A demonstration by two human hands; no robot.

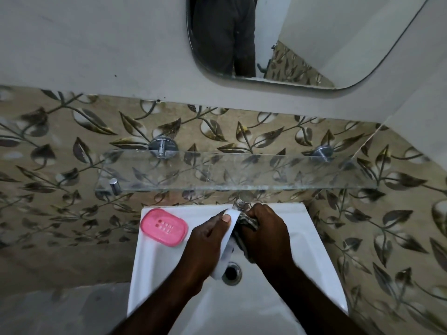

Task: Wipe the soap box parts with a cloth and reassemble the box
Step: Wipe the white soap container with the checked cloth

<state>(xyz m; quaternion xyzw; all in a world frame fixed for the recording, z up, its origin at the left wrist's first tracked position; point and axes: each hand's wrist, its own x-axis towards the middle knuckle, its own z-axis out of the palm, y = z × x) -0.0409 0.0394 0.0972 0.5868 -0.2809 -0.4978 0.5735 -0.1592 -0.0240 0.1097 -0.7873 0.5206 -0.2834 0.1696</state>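
Note:
Over the white sink (pixel 154 259), my left hand (pixel 205 243) grips a white soap box part (pixel 226 247) held on edge, thumb on its upper end. My right hand (pixel 266 233) is closed around a dark patterned cloth (pixel 244 228), which is pressed against the inside of the white part. A pink soap box part (pixel 164 226) with drain slots lies flat on the sink's back left corner, apart from both hands.
The sink's drain (pixel 231 272) sits just below the white part. A chrome tap (pixel 243 201) stands behind my hands. A glass shelf (pixel 232 172) on metal brackets juts out above the sink. A mirror (pixel 290 39) hangs higher on the wall.

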